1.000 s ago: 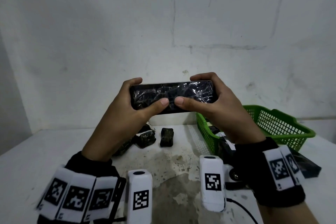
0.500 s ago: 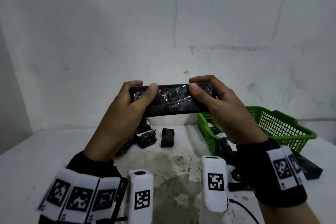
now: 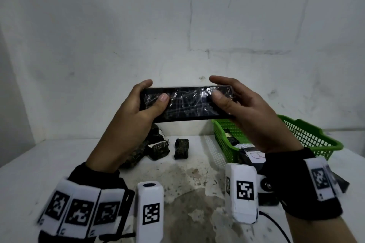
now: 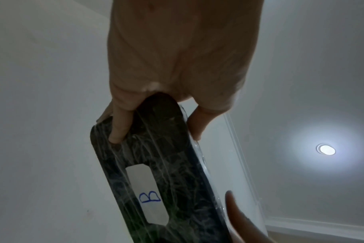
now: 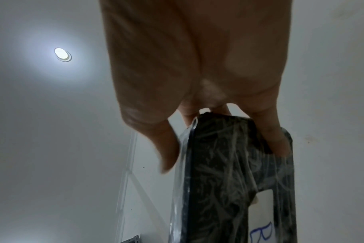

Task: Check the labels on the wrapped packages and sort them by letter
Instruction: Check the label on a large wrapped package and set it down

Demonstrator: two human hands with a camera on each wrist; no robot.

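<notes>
A long flat black package [image 3: 185, 103] wrapped in clear film is held level in the air above the table. My left hand [image 3: 138, 108] grips its left end and my right hand [image 3: 235, 104] grips its right end, thumbs on the near face. The far face carries a white label [image 4: 148, 195] with a blue letter B, also seen in the right wrist view on the label [image 5: 262, 230]. In the left wrist view my left hand [image 4: 156, 131] curls fingers round the package [image 4: 172, 189]. In the right wrist view my right hand [image 5: 218, 139] clamps the package [image 5: 218, 189].
Several small dark wrapped packages [image 3: 181, 148] lie on the stained white table [image 3: 29, 173] beneath my hands. A green basket [image 3: 308, 138] stands at the right with packages inside. A labelled package [image 3: 254, 155] lies in front of the basket. A white wall rises close behind.
Both thumbs slid from the lower middle of the package up onto its near face and apart. The package tilted slightly and stayed in the air.
</notes>
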